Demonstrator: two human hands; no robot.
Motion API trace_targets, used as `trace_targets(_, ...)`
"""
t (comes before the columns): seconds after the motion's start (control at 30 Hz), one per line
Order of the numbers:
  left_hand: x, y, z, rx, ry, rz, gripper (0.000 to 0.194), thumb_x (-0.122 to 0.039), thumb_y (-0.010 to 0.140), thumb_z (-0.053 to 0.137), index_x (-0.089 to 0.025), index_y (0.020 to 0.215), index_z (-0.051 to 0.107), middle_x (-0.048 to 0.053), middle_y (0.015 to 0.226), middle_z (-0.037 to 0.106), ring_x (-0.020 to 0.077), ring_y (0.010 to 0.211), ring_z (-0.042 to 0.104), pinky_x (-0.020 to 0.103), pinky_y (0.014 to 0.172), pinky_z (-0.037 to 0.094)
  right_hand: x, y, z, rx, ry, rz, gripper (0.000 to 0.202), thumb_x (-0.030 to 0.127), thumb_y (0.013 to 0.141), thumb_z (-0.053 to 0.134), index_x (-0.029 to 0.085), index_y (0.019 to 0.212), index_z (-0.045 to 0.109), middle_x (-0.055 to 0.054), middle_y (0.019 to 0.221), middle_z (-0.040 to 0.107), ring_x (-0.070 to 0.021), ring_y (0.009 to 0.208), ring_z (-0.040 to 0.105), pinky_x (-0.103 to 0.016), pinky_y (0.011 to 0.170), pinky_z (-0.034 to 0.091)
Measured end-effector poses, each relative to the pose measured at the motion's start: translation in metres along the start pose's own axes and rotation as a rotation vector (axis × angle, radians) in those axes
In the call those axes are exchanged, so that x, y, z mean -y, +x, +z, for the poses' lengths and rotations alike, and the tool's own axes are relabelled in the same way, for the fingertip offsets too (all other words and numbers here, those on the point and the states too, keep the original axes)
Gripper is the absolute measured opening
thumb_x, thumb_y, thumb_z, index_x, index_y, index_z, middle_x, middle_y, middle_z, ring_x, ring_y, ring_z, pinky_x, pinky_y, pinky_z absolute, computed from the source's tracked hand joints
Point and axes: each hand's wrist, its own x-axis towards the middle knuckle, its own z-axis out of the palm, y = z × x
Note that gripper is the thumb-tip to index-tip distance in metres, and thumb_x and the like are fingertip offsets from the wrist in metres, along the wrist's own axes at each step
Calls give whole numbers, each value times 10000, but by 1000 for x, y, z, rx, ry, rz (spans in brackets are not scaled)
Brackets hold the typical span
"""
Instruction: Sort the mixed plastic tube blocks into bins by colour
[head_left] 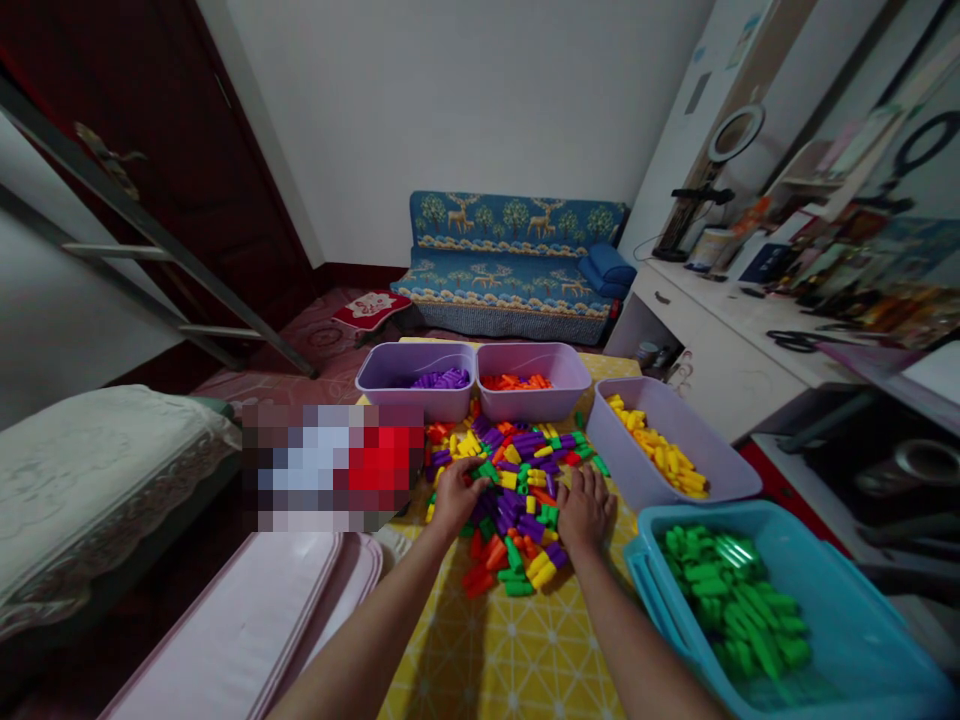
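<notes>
A heap of small plastic building pieces [517,500] in purple, yellow, green and orange-red lies spread over the yellow patterned tablecloth [510,660]. At the heap's left side, my left hand [456,495] has its thumb and fingers curled together around a green piece [489,470]. My right hand [585,510] rests palm down on the right side of the heap, fingers stretched forward; whatever is under its palm is hidden. Beyond the heap, one lilac bin [416,400] contains purple pieces [442,379], and another lilac bin [532,405] contains orange-red pieces [517,382].
To the right are a lilac bin [637,480] with yellow pieces and a teal bin [862,590] with green ones. Pale pink lids [247,620] lie at the left, near a blurred patch. A blue sofa [510,270], a ladder [172,250] and a cluttered desk [720,320] surround the table.
</notes>
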Motion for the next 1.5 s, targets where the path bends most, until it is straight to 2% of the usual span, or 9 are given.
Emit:
trace_targets(0.17, 5, 11, 4, -70, 41, -38, 206, -139, 804, 630, -159, 985, 726, 81, 966, 754, 206, 915, 699, 356, 877, 536, -1, 0, 1, 3, -1, -2, 473, 317, 959, 313, 155, 1328, 559, -140, 1484, 455, -276, 1400, 312, -506, 1098, 246)
trace_targets(0.3, -3, 19, 3, -148, 123, -16, 262, -124, 802, 604, -154, 1037, 715, 136, 1135, 686, 263, 1114, 619, 432, 1008, 465, 0, -1, -1, 1, -4, -1, 477, 320, 969, 294, 154, 1332, 555, -129, 1491, 450, -275, 1400, 315, -498, 1099, 248)
trace_targets(0.57, 3, -40, -9, -333, 450, 50, 470, -286, 880, 546, -162, 1333, 522, 176, 1473, 425, 331, 1373, 383, 523, 1127, 338, 0, 0, -2, 3, -8, -4, 468, 320, 962, 312, 155, 1324, 560, -127, 1479, 463, -280, 1396, 316, -499, 1091, 259)
trace_targets(0.7, 12, -55, -2, -278, 394, -91, 534, -349, 909, 505, -127, 1392, 449, 226, 1435, 456, 342, 1338, 444, 526, 1081, 388, -2, 0, 6, -19, -7, -7, 468, 324, 963, 306, 160, 1322, 558, -131, 1478, 460, -280, 1393, 316, -501, 1091, 253)
trace_targets(0.83, 20, -51, 5, -297, 206, -56, 477, -348, 920, 483, -143, 1350, 493, 192, 1401, 519, 296, 1319, 484, 477, 1088, 399, -4, 0, 13, -41, -3, -15, 467, 314, 960, 306, 162, 1330, 546, -121, 1476, 464, -276, 1394, 308, -510, 1093, 248)
trace_targets(1.07, 10, -8, -14, -261, 209, 172, 311, -225, 915, 438, -199, 1174, 607, 111, 1214, 629, 231, 1174, 566, 408, 1051, 436, -4, 0, 12, -45, -4, -20, 469, 318, 956, 314, 155, 1325, 555, -132, 1471, 469, -276, 1393, 309, -512, 1092, 247)
trace_targets(1.2, -9, 42, -19, -223, 511, 16, 454, -170, 853, 505, -95, 1301, 512, 210, 1391, 482, 295, 1317, 442, 412, 1100, 371, -4, 1, 9, -30, 4, -14, 471, 311, 954, 310, 156, 1321, 560, -135, 1473, 468, -278, 1395, 311, -506, 1085, 257)
trace_targets(1.3, -17, 69, -18, -94, 654, -164, 494, -189, 855, 511, -79, 1336, 474, 238, 1329, 511, 314, 1263, 492, 408, 1035, 412, -3, 1, 8, -18, 7, -12, 470, 310, 954, 307, 154, 1315, 564, -134, 1473, 470, -278, 1394, 315, -506, 1088, 255)
trace_targets(1.5, -13, 81, -15, -43, 625, -227, 354, -250, 795, 614, -77, 1103, 630, 252, 1172, 599, 377, 1203, 520, 453, 971, 442, -3, 1, 8, -10, 19, -4, 471, 307, 956, 310, 163, 1335, 549, -127, 1484, 456, -275, 1407, 299, -512, 1103, 238)
